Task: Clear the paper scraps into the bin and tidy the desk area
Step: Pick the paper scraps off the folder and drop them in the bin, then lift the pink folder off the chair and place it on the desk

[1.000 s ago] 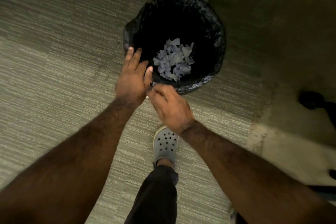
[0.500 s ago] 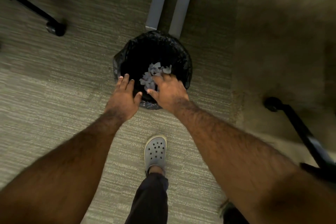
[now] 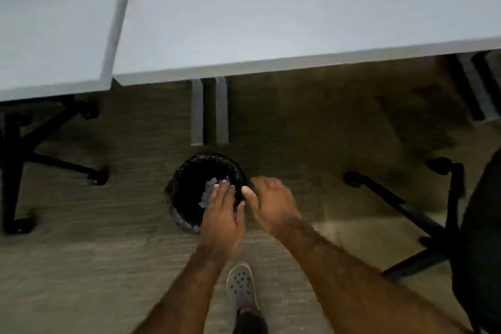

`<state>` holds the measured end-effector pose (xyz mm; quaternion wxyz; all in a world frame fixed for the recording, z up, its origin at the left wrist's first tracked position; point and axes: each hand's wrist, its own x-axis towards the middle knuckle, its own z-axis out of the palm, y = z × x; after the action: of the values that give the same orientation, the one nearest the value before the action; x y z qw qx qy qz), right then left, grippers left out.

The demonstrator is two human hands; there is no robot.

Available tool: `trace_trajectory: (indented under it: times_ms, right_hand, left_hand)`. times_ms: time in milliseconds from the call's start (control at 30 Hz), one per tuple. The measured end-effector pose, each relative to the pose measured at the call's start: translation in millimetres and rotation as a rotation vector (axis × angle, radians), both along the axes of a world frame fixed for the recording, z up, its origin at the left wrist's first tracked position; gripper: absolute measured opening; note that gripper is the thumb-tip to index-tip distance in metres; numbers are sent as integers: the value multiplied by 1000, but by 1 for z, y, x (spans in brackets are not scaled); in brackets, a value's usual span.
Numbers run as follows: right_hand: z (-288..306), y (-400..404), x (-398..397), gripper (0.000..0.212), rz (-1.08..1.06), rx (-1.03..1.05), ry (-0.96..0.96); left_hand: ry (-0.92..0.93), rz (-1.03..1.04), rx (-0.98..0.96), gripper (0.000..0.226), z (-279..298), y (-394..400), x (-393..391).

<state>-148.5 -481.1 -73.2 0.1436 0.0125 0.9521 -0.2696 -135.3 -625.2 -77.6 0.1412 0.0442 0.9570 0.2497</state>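
Observation:
A round bin (image 3: 187,184) with a black liner stands on the carpet just in front of the white desk (image 3: 271,22). Pale paper scraps (image 3: 208,192) lie inside it, partly hidden by my left hand (image 3: 222,218). That hand hovers flat over the bin's near right rim, fingers together and extended, holding nothing. My right hand (image 3: 272,205) is beside the bin's right edge, blurred, fingers loosely spread and empty. The two hands are close together, thumbs nearly touching.
Two grey desk legs (image 3: 208,111) stand right behind the bin. An office chair base (image 3: 16,160) with castors is at the left, and another dark chair (image 3: 455,225) is at the right. My grey clog (image 3: 241,285) is on the carpet below the hands.
The camera has risen and tilted up, bringing the desk top into view and making the bin look smaller. Both hands have shifted right relative to the bin; my right hand has left its opening.

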Motion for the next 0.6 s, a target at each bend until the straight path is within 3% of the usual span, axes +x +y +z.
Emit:
trace_trajectory:
  times_ms: [300,600]
  right_hand:
    - [111,132,30,62,-305,20,59]
    - [158,279,99,61,-593,42,79]
  left_hand:
    - [12,-228,30,52,112,146,-3]
    - [25,-521,14,56,165,307,17]
